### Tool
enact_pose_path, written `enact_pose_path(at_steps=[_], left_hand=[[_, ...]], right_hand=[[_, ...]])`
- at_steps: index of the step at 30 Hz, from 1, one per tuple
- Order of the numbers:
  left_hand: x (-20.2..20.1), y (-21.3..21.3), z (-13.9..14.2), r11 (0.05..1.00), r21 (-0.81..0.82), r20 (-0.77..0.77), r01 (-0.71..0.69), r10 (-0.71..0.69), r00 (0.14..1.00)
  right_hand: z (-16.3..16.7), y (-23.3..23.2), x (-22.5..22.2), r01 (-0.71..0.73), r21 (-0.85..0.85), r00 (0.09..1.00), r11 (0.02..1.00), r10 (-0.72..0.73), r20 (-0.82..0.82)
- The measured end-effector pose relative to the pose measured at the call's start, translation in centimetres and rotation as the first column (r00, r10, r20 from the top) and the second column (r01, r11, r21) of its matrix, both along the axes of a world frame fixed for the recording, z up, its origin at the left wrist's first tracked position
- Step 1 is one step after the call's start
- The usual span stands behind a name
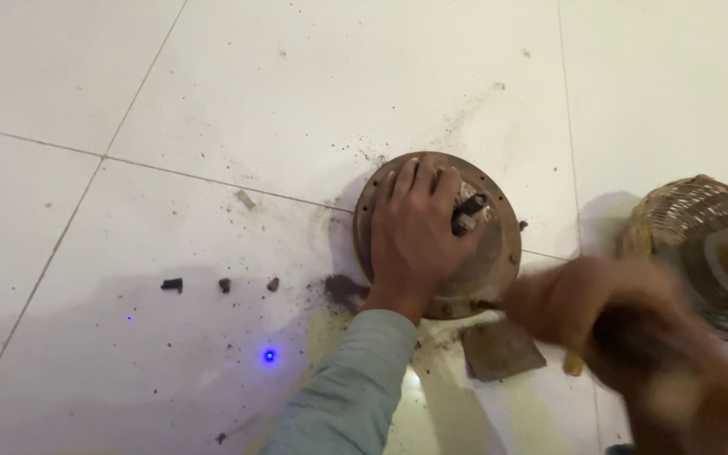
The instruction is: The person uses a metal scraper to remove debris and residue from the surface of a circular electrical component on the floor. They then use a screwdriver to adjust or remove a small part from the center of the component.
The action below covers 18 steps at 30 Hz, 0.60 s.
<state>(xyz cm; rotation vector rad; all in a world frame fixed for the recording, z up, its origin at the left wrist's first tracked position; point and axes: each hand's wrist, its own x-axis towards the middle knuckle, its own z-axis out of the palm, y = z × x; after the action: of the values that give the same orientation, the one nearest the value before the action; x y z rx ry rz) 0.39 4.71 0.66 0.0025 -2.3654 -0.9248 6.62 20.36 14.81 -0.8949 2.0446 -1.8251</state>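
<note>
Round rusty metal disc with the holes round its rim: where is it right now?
In the head view, the round rusty metal disc lies on the white tiled floor right of centre, under the left hand, with the woven wicker basket to its right.

white tile floor point(297, 76) | rusty disc point(499, 253), basket point(684, 211), metal plate point(499, 350) (grit scattered)
</note>
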Motion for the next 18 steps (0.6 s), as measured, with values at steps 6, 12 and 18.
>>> enact_pose_path(at_steps=[6, 12, 18], left_hand=[[0.1, 0.3, 0.1, 1.0, 0.016, 0.023, -0.01, 0.009, 1.0], [0.1, 0.5, -0.5, 1.0, 0.024, 0.017, -0.018, 0.018, 1.0], [0.1, 0.6, -0.9, 1.0, 0.017, -0.036, -0.022, 0.023, 0.999]], right_hand=[[-1.9, 4.0, -1.1, 0.353, -0.276, 0.935, 0.894, -0.322, 0.151], [-3.4, 2.4, 1.3, 0.484, -0.38, 0.874, 0.788, -0.455, 0.169], [-5.6, 9.2, -2.5, -0.107, -0.369, 0.971, 0.923, 0.177, 0.159]])
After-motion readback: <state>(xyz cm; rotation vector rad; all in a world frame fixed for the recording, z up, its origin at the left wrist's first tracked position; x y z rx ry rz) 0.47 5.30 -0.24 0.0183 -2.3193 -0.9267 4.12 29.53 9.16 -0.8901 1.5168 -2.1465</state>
